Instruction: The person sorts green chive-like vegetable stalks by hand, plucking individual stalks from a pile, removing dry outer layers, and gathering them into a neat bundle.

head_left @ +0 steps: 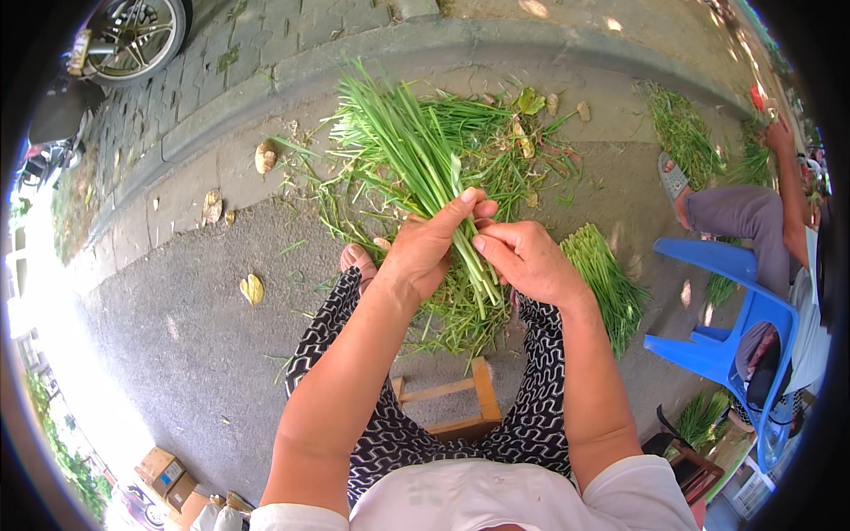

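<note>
My left hand (427, 245) is wrapped round a bunch of long green leafy stalks (412, 146), which look like garlic chives. The leafy ends point away from me to the upper left, and the pale cut ends come out below the hand toward my lap. Against the right side of the bunch, my right hand (531, 258) pinches at the stalks with thumb and curled fingers; exactly what lies between its fingertips is partly hidden. Under both hands, loose leaves and trimmings (460, 323) are scattered on the ground. More green stalks (465, 119) lie just beyond the bunch.
A neat bundle of stalks (602, 279) lies right of my knee. Between my legs is a low wooden stool (482, 389). At right, another person sits by a blue plastic chair (708, 257). A kerb (292, 75) crosses the far side; cardboard boxes (164, 473) stand lower left.
</note>
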`<act>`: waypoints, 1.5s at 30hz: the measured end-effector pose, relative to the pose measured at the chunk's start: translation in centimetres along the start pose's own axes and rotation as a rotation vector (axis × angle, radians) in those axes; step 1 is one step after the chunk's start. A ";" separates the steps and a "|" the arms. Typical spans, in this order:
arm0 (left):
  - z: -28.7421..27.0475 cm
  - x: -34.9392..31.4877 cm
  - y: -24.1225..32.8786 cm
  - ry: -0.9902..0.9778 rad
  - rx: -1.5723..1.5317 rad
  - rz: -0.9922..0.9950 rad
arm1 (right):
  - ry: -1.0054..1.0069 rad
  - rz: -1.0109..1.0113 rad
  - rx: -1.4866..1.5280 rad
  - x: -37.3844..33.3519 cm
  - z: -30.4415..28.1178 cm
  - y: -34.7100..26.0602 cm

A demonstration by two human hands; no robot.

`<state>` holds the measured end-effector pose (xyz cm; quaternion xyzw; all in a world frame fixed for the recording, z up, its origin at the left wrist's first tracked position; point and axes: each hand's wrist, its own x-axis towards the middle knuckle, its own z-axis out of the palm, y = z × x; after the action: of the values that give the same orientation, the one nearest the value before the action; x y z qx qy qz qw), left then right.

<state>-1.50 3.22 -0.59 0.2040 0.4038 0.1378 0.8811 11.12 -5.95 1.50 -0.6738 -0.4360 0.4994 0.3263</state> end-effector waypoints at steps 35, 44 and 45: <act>0.7 0.9 -0.6 -0.013 0.003 0.069 | 0.045 -0.005 0.311 -0.5 0.0 2.2; 0.0 0.6 -0.1 0.007 0.121 -0.004 | -0.086 0.199 0.546 -1.2 -1.8 0.5; 0.3 0.5 0.0 0.003 0.105 0.003 | -0.072 0.235 0.602 -1.3 -2.1 0.9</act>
<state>-0.91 3.32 -0.74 0.2505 0.4114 0.1180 0.8684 13.19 -7.53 1.80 -0.5746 -0.1995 0.6637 0.4354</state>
